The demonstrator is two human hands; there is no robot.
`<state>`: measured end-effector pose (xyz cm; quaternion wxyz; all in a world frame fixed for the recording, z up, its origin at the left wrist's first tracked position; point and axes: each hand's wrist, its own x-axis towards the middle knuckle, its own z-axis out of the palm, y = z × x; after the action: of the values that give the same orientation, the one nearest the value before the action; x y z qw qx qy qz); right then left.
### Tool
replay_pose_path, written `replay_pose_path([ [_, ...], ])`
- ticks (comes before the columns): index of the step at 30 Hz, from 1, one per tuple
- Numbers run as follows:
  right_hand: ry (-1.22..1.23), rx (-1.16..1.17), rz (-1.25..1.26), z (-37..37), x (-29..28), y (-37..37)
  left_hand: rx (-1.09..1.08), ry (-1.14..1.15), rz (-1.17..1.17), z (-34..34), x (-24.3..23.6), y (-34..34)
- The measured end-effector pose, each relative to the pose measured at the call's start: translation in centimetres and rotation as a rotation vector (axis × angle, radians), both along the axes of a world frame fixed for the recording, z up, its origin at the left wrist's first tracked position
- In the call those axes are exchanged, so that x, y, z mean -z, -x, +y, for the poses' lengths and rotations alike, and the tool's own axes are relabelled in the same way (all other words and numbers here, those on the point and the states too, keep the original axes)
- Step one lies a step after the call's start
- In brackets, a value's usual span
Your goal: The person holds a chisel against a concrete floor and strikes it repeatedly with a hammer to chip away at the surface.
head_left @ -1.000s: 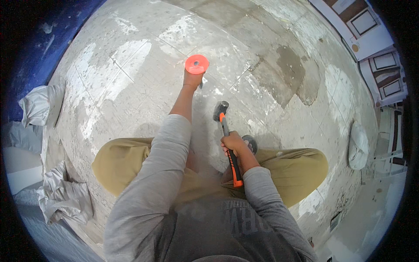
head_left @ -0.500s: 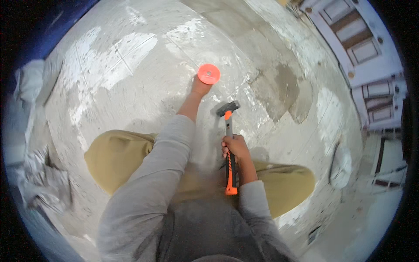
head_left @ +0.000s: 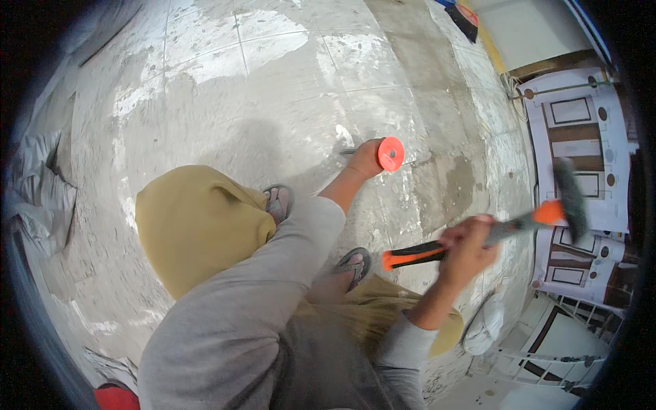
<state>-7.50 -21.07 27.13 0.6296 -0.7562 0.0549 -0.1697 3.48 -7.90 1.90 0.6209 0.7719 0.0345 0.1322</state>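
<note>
My left hand (head_left: 367, 158) is closed round a chisel with a round orange hand guard (head_left: 391, 154). A short dark length of its shaft (head_left: 348, 151) shows on the far side of the hand, close to the floor; the grip itself is hidden by my fingers. In my right hand (head_left: 470, 250) is a club hammer (head_left: 509, 231) with a grey, black and orange handle. Its dark head (head_left: 571, 201) is raised out to the right, apart from the chisel and blurred by motion.
Scraped grey floor (head_left: 287, 102) with white patches spreads around me. My bent knee (head_left: 201, 225) and sandalled feet (head_left: 354, 268) are below the hands. White panels with dark frames (head_left: 574, 150) stand at right, near a white sack (head_left: 485, 324). A crumpled grey sheet (head_left: 44, 195) lies at left.
The hammer has swung up and to the right, from upright in front of me to sideways. My left hand with the chisel sits further right and lower in view. The view itself has shifted.
</note>
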Motion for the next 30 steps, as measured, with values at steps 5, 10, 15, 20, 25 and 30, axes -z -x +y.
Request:
replay_pose_path([
  [5,0.224,-0.334,0.676,-0.6,11.1,1.6,0.072,-0.009,-0.023,0.1,0.0,-0.1],
  [10,-0.083,-0.223,0.689,-1.2,8.1,3.4,0.015,-0.083,-0.128,-1.2,1.6,-0.1],
  [15,-0.101,-0.188,0.341,-1.9,0.6,3.2,-0.062,-0.056,-0.209,-1.2,2.1,-0.4],
  [20,-0.030,-0.081,0.091,-0.1,-0.5,1.1,-0.058,-0.083,-0.139,-0.5,2.0,-0.3],
  [25,0.293,-0.272,0.615,-1.9,13.0,3.1,0.001,-0.059,-0.137,-1.4,1.4,0.1],
  [30,-0.047,-0.260,0.764,-1.8,10.8,4.9,0.064,-0.123,-0.124,-0.9,1.9,0.1],
])
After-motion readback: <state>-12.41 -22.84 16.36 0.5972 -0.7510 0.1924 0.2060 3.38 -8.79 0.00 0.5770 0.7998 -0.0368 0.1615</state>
